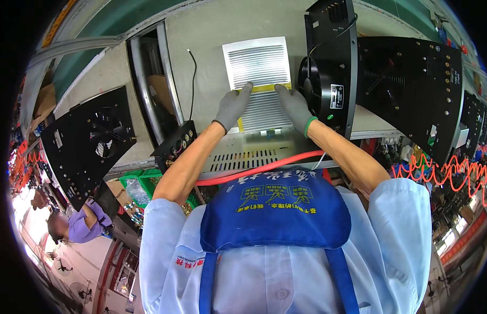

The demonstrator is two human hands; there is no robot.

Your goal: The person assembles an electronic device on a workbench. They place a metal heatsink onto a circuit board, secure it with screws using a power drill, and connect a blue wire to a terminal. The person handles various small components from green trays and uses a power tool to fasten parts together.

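Under left hand (234, 109) and right hand (297, 108), grey desk (196, 31). Just right of them, black panel (332, 52) with fan (311, 83). Between them, ribbed silver block (263, 111), gripped by both at its sides, thumbs on top. Left of them, black box (176, 146), thin cable (194, 68).

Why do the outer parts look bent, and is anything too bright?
Head view: the fisheye lens bends straight edges near the rim; same view, ribbed metal gleams between left hand and right hand; head view, far left, background washes out white.
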